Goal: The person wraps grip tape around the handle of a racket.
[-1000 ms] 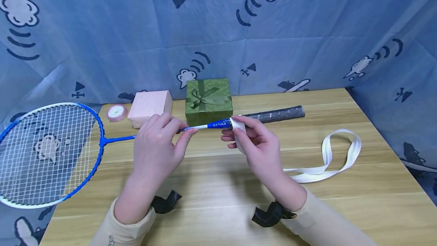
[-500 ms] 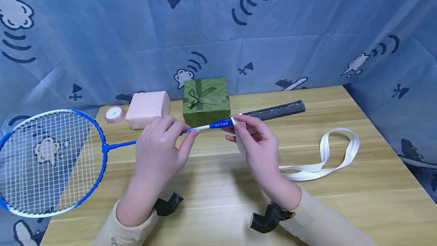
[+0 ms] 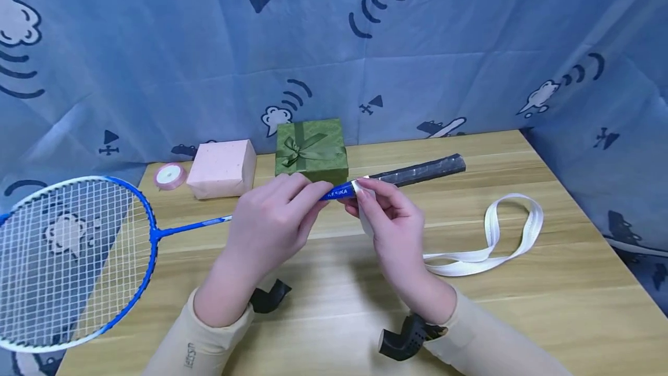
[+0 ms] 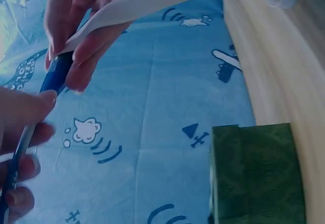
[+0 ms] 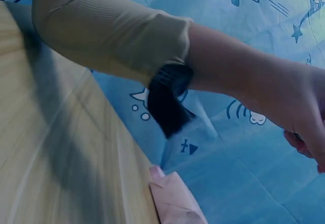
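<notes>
A blue and white badminton racket (image 3: 195, 226) hangs above the table, its strung head at the left and its dark handle (image 3: 428, 171) pointing right. My left hand (image 3: 276, 222) grips the shaft close to the blue cone with white lettering; in the left wrist view its fingers (image 4: 38, 107) curl round it. At the cone's handle end, my right hand (image 3: 394, 210) pinches a white grip tape (image 4: 152, 3) against the racket. From that hand the tape runs down, and a long loop of it (image 3: 482, 260) lies on the table at the right.
Along the back of the wooden table (image 3: 563, 306) stand a green gift box (image 3: 326, 152) with a bow, a pink box (image 3: 221, 167) and a pink ribbon spool (image 3: 170, 176). A blue patterned curtain (image 3: 443, 45) hangs behind. Each wrist carries a black camera mount (image 3: 402, 338).
My left hand has slid right along the shaft, up to the blue cone. The racket's head has dipped a little. My right hand keeps pinching the tape at nearly the same spot.
</notes>
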### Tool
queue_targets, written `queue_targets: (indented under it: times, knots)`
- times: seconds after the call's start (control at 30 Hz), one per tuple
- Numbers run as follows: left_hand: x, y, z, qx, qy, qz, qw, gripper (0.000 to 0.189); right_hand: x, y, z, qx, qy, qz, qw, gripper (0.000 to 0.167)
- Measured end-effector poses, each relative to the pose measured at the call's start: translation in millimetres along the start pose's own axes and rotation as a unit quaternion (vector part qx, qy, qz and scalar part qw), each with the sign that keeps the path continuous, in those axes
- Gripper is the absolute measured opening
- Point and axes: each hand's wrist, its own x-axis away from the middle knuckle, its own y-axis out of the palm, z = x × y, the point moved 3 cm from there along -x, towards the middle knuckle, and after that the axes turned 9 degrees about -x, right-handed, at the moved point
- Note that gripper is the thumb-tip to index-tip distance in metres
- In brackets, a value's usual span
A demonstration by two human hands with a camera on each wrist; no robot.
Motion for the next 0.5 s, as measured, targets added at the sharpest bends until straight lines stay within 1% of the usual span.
queue_targets:
  times: [0.07,0.13,0.23,0.37,0.5]
  knots:
    - [-4.6,1.3,-1.2,0.009,0.023,0.002,0.9997,0.015,0.9,-0.1,-2.3,0.006,-0.005,0.001,1.0,0.024]
    - [-8.6,1.3,-3.0,0.018,0.037,-0.003,0.9992,0.017,2.9,0.3,-4.6,0.019,-0.012,0.002,0.9997,0.025]
    - [-13.4,-0.1,-5.0,0.031,0.045,-0.013,0.9985,0.021,5.8,1.0,-6.1,0.031,-0.028,0.0,0.9991,0.028]
    - [-19.5,-0.5,-3.6,0.024,0.056,-0.019,0.9979,0.03,5.8,1.0,-5.3,0.018,-0.05,-0.004,0.9986,0.03]
    - [-23.9,1.0,-1.7,0.023,0.059,-0.024,0.9977,0.038,3.7,1.0,-6.3,0.009,-0.061,-0.008,0.9981,0.029]
